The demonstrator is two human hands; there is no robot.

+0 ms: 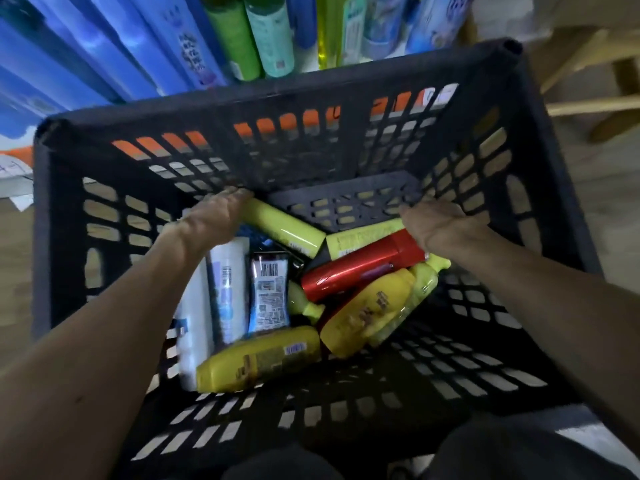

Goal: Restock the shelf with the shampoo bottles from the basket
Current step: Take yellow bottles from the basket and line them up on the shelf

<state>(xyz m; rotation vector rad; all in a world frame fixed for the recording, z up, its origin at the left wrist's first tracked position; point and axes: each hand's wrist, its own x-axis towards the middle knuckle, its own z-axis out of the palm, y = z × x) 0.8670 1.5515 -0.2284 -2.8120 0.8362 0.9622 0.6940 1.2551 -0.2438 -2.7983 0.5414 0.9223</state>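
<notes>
A black slotted basket (277, 88) stands below me, holding several shampoo bottles. Two lime-green bottles (284, 226) (363, 239) lie at the far end, and a red bottle (360, 265) lies across the middle. Yellow bottles (259, 358) (367, 313), white bottles (228, 285) and a dark bottle with a barcode (270, 292) lie nearer me. My left hand (211, 216) reaches in and its fingers curl over the far end of the left lime-green bottle. My right hand (440, 223) lies with fingers fairly straight over the ends of the red bottle and the second lime-green bottle.
Beyond the basket's far rim the shelf holds rows of blue bottles (114, 46), a green one (235, 39), a teal one (273, 36) and pale blue ones (381, 22). Wooden furniture legs (588, 105) stand at the right. An orange shelf strip shows through the slots.
</notes>
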